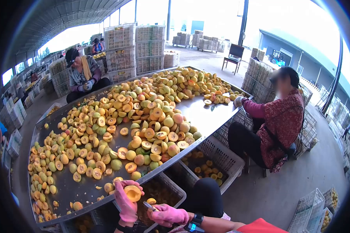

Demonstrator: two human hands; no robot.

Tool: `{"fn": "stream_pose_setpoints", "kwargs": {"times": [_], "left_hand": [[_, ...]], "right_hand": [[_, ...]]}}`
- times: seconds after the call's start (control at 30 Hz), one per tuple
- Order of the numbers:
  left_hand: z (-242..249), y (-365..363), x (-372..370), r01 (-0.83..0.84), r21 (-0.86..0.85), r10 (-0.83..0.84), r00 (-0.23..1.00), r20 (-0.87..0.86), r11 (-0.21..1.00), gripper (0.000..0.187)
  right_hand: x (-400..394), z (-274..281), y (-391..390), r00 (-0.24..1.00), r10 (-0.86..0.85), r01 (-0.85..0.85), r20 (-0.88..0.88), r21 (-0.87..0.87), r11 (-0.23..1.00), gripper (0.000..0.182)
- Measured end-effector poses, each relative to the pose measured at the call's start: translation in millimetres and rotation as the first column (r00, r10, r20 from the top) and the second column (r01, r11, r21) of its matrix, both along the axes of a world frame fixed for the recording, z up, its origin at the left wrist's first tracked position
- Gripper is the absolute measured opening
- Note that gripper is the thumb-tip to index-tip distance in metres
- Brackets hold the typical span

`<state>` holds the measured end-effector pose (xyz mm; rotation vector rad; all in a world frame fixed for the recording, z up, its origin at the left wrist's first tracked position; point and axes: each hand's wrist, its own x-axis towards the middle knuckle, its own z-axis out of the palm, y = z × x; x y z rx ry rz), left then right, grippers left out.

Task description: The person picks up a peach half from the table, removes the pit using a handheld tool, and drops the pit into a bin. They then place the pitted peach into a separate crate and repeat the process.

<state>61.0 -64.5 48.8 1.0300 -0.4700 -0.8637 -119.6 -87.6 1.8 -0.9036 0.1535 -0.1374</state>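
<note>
My left hand point(126, 206), in a pink glove, grips a yellow peach half point(133, 193), its hollowed cut face turned toward my right hand. My right hand point(169, 216), gloved in pink too, is closed around a small metal pitting tool point(148, 205) whose tip points at the peach half, a short gap away. A small orange fruit piece point(151, 200) shows just above the tool. Both hands are at the near edge of a metal table point(116, 198) heaped with halved and whole peaches point(144, 112). Plastic crates lie beneath my hands.
Below the table edge, a crate point(221, 155) holds more fruit. One person point(282, 116) sits at the right with a gloved hand on the table; another person point(83, 72) sits across at the left. Stacked crates point(120, 48) stand behind, and more crates point(307, 209) lie at lower right.
</note>
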Motion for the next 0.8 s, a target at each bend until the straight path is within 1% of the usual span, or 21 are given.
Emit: {"fn": "stream_pose_setpoints", "kwargs": {"times": [0.03,0.07,0.1,0.13,0.17,0.23,0.27,0.3,0.33,0.37,0.4,0.43,0.47,0.5,0.53,0.57,0.63,0.67,0.7,0.77,0.8], "left_hand": [[1.3,-0.4,5.0,-0.051,-0.037,0.051,0.999,0.003,0.998,0.058],[2.6,1.1,10.2,-0.068,-0.056,0.066,0.997,-0.041,0.996,0.057],[4.0,3.2,14.0,-0.092,-0.073,0.086,0.992,-0.089,0.993,0.057],[-1.3,7.1,18.0,-0.079,-0.091,0.065,0.987,-0.145,0.993,0.058],[-1.0,8.5,14.0,-0.071,-0.094,0.057,0.988,-0.14,0.993,0.058],[1.5,12.1,7.9,0.009,-0.098,-0.052,0.895,-0.443,0.995,0.059],[-10.8,14.6,10.2,0.09,-0.156,-0.158,0.851,-0.5,0.984,0.06],[-13.3,9.9,4.6,0.083,-0.152,-0.15,0.849,-0.507,0.985,0.06],[-11.4,8.7,-3.2,0.117,-0.196,-0.202,0.843,-0.498,0.974,0.062],[-11.9,17.0,-8.1,0.129,-0.22,-0.224,0.842,-0.49,0.967,0.063],[-14.9,19.4,-12.8,0.108,-0.238,-0.208,0.869,-0.448,0.965,0.064],[-14.6,16.9,-17.8,0.097,-0.258,-0.198,0.894,-0.402,0.961,0.066],[-10.9,17.3,-23.0,0.074,-0.248,-0.162,0.919,-0.358,0.966,0.067],[-7.9,18.3,-27.7,0.06,-0.238,-0.135,0.94,-0.314,0.969,0.069],[-6.0,19.8,-31.1,0.057,-0.245,-0.133,0.943,-0.306,0.968,0.071],[-7.0,21.9,-34.3,0.074,-0.233,-0.128,0.966,-0.226,0.97,0.077],[0.9,25.4,-45.4,0.079,-0.166,-0.104,0.984,-0.148,0.983,0.083],[3.4,26.8,-50.7,0.097,-0.134,-0.117,0.982,-0.151,0.986,0.092],[8.4,29.7,-51.4,0.102,-0.141,-0.124,0.981,-0.152,0.985,0.092],[14.6,35.6,-54.8,0.26,-0.137,-0.275,0.955,-0.111,0.956,0.094],[2.9,33.5,-55.2,0.259,-0.149,-0.279,0.95,-0.14,0.954,0.095]], "right_hand": [[-3.4,-5.7,0.9,1.0,-0.026,0.026,0.012,0.006,1.0,0.032],[-7.0,-17.4,5.6,0.987,-0.089,0.088,-0.136,-0.009,0.996,0.03],[-6.2,-28.7,3.4,0.935,-0.107,0.027,-0.338,-0.235,0.972,0.032],[-8.1,-75.3,7.9,0.865,-0.214,-0.184,-0.453,-0.685,0.705,0.034],[-9.3,-114.8,13.9,0.793,-0.37,-0.424,-0.484,-0.875,0.236,0.036],[-10.7,-99.6,15.0,0.781,-0.371,-0.426,-0.503,-0.863,0.273,0.038],[-13.8,-89.5,16.0,0.763,-0.361,-0.443,-0.537,-0.84,0.313,0.039],[-13.4,-70.2,15.3,0.777,-0.42,-0.358,-0.469,-0.878,0.318,0.039],[-8.6,-50.1,14.5,0.791,-0.458,-0.276,-0.405,-0.905,0.324,0.039],[-7.9,-35.0,13.2,0.774,-0.504,-0.183,-0.382,-0.898,0.399,0.039],[-4.9,-43.8,11.8,0.739,-0.6,-0.043,-0.306,-0.91,0.412,0.035],[-4.4,-37.2,8.4,0.719,-0.595,0.103,-0.359,-0.792,0.602,0.038],[-4.9,-14.4,6.8,0.673,-0.598,0.159,-0.436,-0.704,0.692,0.034],[-3.8,-10.3,5.7,0.69,-0.621,0.34,-0.373,-0.59,0.732,0.029],[-2.5,11.0,5.1,0.677,-0.585,0.434,-0.446,-0.4,0.807,0.028],[-3.4,17.9,3.7,0.719,-0.59,0.516,-0.369,-0.286,0.808,0.037],[-2.5,31.7,1.2,0.749,-0.6,0.549,-0.281,-0.243,0.799,0.046],[-1.3,33.8,0.2,0.748,-0.603,0.551,-0.279,-0.246,0.797,0.046],[-0.8,35.6,-1.6,0.762,-0.575,0.535,-0.299,-0.208,0.818,0.047],[-2.6,36.7,-2.6,0.763,-0.559,0.531,-0.325,-0.179,0.828,0.047],[-1.9,35.7,-3.3,0.769,-0.541,0.523,-0.339,-0.153,0.839,0.046]]}}
